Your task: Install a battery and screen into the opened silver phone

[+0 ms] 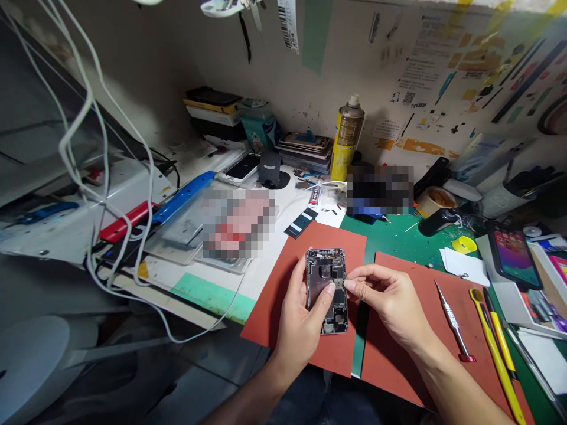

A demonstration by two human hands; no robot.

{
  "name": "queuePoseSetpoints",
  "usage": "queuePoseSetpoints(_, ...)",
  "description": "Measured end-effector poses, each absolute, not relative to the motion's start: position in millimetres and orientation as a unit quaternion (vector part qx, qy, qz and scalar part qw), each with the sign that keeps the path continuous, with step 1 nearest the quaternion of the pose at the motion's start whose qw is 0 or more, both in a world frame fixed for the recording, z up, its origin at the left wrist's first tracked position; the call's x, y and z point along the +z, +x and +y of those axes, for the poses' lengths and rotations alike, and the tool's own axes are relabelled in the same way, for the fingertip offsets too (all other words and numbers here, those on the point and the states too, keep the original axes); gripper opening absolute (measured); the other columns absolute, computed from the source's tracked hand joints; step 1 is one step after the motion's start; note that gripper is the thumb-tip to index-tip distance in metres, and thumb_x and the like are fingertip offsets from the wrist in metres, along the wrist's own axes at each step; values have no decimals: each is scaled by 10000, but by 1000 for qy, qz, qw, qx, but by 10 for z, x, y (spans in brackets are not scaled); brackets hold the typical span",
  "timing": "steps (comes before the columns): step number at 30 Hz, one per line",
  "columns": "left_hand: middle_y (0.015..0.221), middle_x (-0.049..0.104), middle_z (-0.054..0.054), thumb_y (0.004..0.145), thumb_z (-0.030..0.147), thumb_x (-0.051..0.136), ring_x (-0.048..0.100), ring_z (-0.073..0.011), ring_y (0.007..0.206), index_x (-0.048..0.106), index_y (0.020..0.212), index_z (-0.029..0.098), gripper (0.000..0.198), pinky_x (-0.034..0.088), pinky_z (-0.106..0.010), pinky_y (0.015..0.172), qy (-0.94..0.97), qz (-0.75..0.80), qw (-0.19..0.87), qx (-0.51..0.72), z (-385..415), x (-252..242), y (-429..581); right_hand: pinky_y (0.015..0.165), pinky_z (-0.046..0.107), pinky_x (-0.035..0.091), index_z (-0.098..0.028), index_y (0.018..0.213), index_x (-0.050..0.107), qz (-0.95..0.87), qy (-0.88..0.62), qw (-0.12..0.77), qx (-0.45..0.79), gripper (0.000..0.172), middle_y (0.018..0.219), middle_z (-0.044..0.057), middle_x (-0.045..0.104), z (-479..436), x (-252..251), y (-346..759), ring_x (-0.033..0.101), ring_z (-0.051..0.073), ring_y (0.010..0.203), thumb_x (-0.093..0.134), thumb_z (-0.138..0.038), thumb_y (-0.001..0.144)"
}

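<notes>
An opened smartphone (pixel 326 290), its inner parts and circuit board bare, is held upright over a red-brown mat (pixel 274 313). My left hand (pixel 302 316) grips it from the left, fingers behind the side and thumb pressed across the inside. At the phone's right edge, the thumb and index finger of my right hand (pixel 390 298) are pinched together against the frame near the board. Whatever lies between those fingertips is too small to make out. A thin screwdriver (pixel 454 321) with a red end lies on the second red-brown mat (pixel 394 354), right of my right hand.
Yellow-handled tools (pixel 496 354) lie at the right, near a phone with a lit screen (pixel 516 257). A yellow spray can (pixel 348 139) stands at the back. White cables (pixel 104 195) hang at the left beside clear plastic trays (pixel 177 230). A green mat (pixel 398 242) lies beneath.
</notes>
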State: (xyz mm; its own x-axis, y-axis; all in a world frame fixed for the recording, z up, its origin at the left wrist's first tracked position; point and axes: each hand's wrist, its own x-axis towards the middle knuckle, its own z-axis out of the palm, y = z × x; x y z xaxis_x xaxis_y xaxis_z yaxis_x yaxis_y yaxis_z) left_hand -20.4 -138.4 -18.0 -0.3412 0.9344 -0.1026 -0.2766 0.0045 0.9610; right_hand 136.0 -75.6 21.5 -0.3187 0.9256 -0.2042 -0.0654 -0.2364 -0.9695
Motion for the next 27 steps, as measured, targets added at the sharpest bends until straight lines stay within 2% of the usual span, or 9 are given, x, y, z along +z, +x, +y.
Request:
queuePoseSetpoints(3, 1479, 678, -142, 940, 423, 803, 695, -308, 1314, 470, 1573, 250, 736, 603, -415, 1088, 312, 518, 483, 634, -1379, -170, -203, 670, 317, 567, -192, 845, 832, -465, -436, 380, 670, 319, 758, 47, 760, -753, 196, 1355, 677, 180, 682, 990, -439, 720)
queuePoseSetpoints(8, 1394, 727, -129, 944, 431, 795, 735, -299, 1227, 469, 1572, 255, 729, 622, -422, 1043, 301, 516, 491, 634, -1380, -156, -205, 703, 316, 560, -175, 862, 837, -461, -418, 380, 685, 309, 774, 55, 748, -740, 192, 1369, 661, 171, 698, 928, -466, 812)
queuePoseSetpoints(11, 1353, 745, -123, 946, 428, 793, 753, -290, 1176, 482, 1561, 256, 710, 636, -420, 1010, 299, 503, 500, 639, -1379, -158, -207, 718, 299, 551, -179, 878, 834, -423, -408, 375, 717, 298, 781, 42, 744, -734, 178, 1355, 657, 158, 704, 964, -428, 776)
queuePoseSetpoints(21, 1473, 672, -124, 970, 396, 772, 669, -316, 1336, 479, 1582, 259, 693, 550, -455, 1151, 307, 486, 506, 643, -1361, -202, -235, 722, 262, 488, -171, 854, 819, -348, -370, 350, 787, 300, 796, 21, 709, -771, 66, 1258, 590, 131, 717, 973, -417, 780)
queuePoseSetpoints(27, 1493, 665, -111, 989, 414, 747, 662, -323, 1352, 454, 1615, 286, 703, 548, -462, 1159, 309, 481, 507, 645, -1383, -209, -233, 736, 281, 501, -187, 890, 839, -318, -358, 346, 807, 332, 812, 26, 726, -781, 36, 1212, 593, 142, 709, 998, -435, 736)
